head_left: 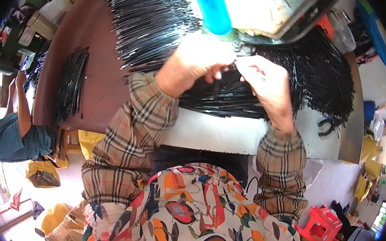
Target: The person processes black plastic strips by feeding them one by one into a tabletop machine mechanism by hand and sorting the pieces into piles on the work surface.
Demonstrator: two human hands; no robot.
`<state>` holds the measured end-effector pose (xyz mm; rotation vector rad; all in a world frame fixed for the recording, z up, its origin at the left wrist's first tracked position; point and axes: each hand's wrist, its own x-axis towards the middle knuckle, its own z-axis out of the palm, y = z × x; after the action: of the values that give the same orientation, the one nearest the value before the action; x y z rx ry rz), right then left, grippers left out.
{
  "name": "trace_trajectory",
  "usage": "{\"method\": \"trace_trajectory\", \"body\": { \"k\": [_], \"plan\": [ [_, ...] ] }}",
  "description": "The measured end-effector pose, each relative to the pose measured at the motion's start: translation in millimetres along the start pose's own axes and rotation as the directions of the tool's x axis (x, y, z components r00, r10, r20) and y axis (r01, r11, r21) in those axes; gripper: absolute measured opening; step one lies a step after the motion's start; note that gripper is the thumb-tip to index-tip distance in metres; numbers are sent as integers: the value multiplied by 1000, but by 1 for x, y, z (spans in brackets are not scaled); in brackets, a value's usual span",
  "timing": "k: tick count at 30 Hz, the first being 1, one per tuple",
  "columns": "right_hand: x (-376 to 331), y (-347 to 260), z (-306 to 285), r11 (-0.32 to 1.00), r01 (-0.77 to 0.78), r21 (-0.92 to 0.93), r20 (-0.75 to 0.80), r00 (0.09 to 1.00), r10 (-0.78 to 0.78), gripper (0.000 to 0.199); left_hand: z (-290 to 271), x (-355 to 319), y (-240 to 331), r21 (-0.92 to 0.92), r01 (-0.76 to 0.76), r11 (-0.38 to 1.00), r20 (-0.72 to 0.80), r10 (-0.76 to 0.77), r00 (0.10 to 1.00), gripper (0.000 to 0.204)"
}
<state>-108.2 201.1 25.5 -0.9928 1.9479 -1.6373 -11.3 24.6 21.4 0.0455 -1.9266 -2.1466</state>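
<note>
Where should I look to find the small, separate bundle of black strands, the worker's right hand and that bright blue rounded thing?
Black bundle (72, 83): head view, middle of its strands.
Right hand (270, 83): head view, back of the hand.
Blue rounded thing (212, 8): head view, middle of its body.

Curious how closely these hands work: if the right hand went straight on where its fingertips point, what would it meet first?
Probably the left hand: the right hand points toward it and the two look very close, though depth is hard to judge.
</note>
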Motion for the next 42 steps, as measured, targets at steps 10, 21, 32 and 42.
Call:
{"method": "trace_trajectory", "body": {
  "k": [10, 21, 32, 42],
  "plan": [
    [-32, 27, 15, 612, -58, 789, -118, 962, 244, 23, 59, -26, -32, -631, 34, 775, -168, -179, 969, 15],
    [-13, 27, 18, 829, -19, 559, -179, 973, 143, 12, -30, -8, -7, 788, -36, 614, -282, 412, 866, 11],
    [-18, 26, 27, 848, -123, 515, -119, 970, 213, 12, -49, -7, -56, 972, -108, 209, -11, 501, 866, 17],
    [-16, 10, 23, 897, -231, 376, -1, 968, 250, 18, -59, 0, -14, 932, -114, 343, -48, 431, 901, 8]
  ]
}}
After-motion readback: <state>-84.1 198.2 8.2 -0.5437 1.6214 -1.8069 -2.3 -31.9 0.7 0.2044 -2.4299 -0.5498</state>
